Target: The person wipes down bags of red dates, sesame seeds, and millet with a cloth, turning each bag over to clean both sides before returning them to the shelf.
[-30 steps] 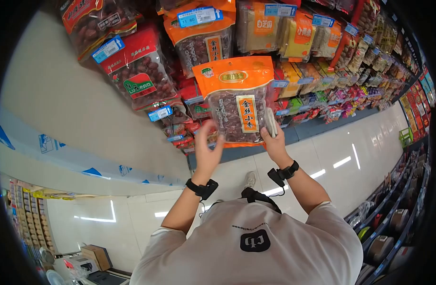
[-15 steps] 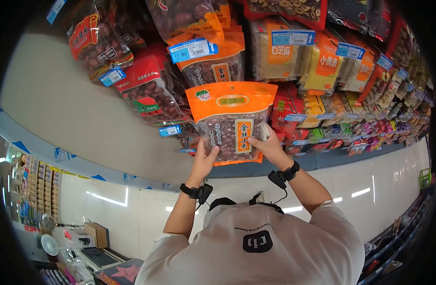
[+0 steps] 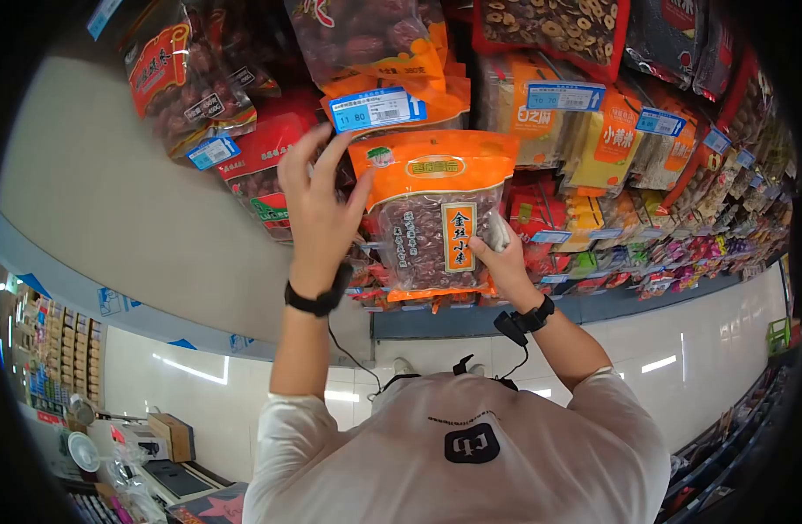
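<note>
My right hand (image 3: 509,269) grips an orange-topped bag of dried red dates (image 3: 418,227) by its lower right side, thumb across the front. Something white (image 3: 499,234) shows between that hand and the bag's edge. My left hand (image 3: 318,205) is raised off the bag's left side, fingers apart and empty. Its fingertips are right by the blue price tag (image 3: 379,109) marked 11.80, at the front of the hanging row. Behind the held bag, a similar orange bag (image 3: 449,94) is partly hidden.
A red date bag (image 3: 266,144) hangs behind my left hand, beside another dark date bag (image 3: 191,79). To the right are bags of yellow millet (image 3: 606,144) and other dry goods with price tags. A grey panel (image 3: 139,192) stands at the left, above a tiled floor (image 3: 331,410).
My left hand has let go of the bag and moved up toward the price tag, its fingers spreading. My right hand still holds the bag, which has shifted slightly.
</note>
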Available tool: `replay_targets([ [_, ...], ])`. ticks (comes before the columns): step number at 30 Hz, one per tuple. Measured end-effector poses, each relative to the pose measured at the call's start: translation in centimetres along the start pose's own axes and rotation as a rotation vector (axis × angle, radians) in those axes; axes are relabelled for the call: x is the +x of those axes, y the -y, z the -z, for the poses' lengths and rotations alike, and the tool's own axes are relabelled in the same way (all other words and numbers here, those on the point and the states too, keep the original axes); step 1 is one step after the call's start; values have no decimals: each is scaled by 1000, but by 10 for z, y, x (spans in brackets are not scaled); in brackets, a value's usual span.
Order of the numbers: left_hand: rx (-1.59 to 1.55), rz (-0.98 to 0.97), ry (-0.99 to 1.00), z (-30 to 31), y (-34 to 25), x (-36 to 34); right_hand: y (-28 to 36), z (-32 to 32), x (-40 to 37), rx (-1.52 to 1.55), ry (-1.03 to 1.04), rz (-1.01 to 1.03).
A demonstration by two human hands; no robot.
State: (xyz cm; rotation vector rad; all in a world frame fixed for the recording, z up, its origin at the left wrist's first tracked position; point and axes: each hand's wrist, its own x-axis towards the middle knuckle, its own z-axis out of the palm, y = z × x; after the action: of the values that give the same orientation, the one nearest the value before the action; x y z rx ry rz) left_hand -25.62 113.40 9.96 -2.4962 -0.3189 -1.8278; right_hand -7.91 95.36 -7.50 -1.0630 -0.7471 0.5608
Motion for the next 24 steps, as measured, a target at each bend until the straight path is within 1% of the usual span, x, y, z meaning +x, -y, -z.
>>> replay_targets([
  [2, 159, -221, 80, -3, 3, 32, 8, -9, 1, 6, 14, -20],
  [3, 155, -218, 72, -7, 12, 38, 10, -13, 1, 21, 28, -41],
  [5, 91, -335, 156, -10, 30, 48, 14, -18, 2, 8, 25, -46],
  [6, 82, -366, 117, -7, 30, 55, 14, -21, 3, 5, 21, -57],
  [9, -13, -364, 118, -6, 40, 70, 7, -26, 10, 16, 28, 0],
  [14, -104, -300, 92, -15, 45, 88, 18, -45, 19, 35, 21, 3],
  [18, -158, -254, 142, -14, 45, 89, 29, -54, 26, 86, 24, -28],
  [21, -167, -304, 105, -17, 49, 87, 24, -54, 35, 92, 31, 24],
  [23, -194, -229, 138, -16, 48, 82, 29, -56, 37, 96, 20, 8],
  [24, -195, -231, 139, -16, 48, 81, 32, -57, 38, 100, 11, -11],
])
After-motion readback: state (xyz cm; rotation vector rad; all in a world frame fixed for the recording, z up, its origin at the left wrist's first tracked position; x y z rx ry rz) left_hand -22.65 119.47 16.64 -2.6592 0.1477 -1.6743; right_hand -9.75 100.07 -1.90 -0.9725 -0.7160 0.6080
